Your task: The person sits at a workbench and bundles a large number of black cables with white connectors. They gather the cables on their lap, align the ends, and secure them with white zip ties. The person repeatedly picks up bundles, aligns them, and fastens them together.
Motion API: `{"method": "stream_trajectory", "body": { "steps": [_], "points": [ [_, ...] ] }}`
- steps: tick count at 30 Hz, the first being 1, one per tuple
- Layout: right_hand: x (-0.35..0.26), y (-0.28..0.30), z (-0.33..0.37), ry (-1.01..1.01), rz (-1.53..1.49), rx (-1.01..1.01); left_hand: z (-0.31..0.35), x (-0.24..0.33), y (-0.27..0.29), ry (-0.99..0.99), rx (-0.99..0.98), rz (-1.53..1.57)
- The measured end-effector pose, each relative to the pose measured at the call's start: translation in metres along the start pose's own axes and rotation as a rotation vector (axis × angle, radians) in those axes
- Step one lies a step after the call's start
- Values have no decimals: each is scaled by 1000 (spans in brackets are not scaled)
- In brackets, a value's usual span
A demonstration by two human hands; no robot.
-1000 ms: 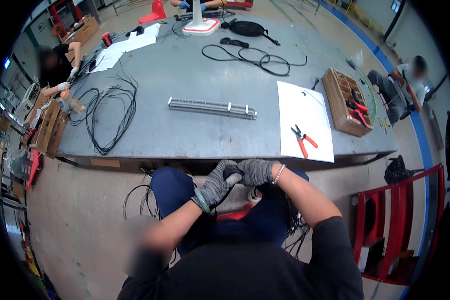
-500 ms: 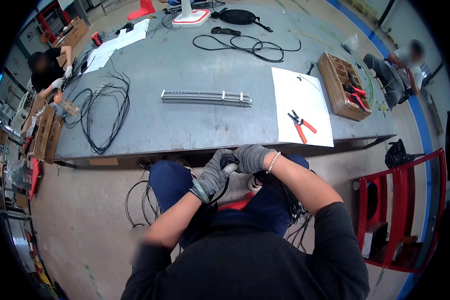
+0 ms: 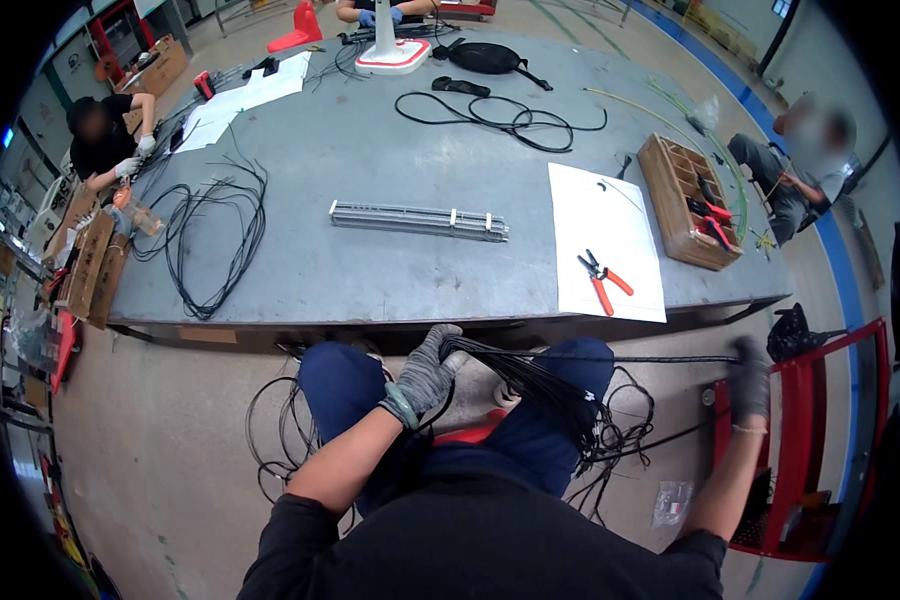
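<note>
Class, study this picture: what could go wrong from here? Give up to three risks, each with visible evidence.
1. The cable stretched toward the blurred right hand might drag others out of the black bundle gripped by the left hand.
2. Tangled loops beside the right knee could snag or knot.
3. Loose cables on the floor by the left leg might catch a foot.

Head-worn fisheye — looks down over wearer's lap (image 3: 530, 440) toward grey table (image 3: 300, 275) — near, wide.
</note>
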State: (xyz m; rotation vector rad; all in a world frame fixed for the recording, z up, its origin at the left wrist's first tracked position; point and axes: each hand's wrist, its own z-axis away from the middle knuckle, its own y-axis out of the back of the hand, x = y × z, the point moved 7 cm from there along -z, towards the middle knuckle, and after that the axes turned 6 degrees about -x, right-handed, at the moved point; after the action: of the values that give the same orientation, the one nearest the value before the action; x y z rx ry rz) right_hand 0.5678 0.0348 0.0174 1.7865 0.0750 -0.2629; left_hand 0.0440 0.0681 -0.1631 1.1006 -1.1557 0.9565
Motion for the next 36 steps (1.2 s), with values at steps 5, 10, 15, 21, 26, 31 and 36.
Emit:
{"method": "stream_trajectory", "body": {
  "steps": [5,10,15,21,26,31,36],
  "points": [
    [247,143,116,-576,117,812,-1,2,0,-7,2,11],
    [269,133,178,-760,161,841,-3,2,0,-30,19,-35],
    [224,73,134,-794,164,565,-3,10,-6,26,-16,31],
    [250,184,69,-357,201,860,-2,5,-2,125,-35,-73],
    [185,259,41,-310,259,940,-1,8,-4,91,-30,4],
    [82,166,-16,-213,195,393,2,4,-5,69,-21,86],
    [-25,-23,21,295,115,-175,0,20,-11,-6,-32,-67]
  ]
}}
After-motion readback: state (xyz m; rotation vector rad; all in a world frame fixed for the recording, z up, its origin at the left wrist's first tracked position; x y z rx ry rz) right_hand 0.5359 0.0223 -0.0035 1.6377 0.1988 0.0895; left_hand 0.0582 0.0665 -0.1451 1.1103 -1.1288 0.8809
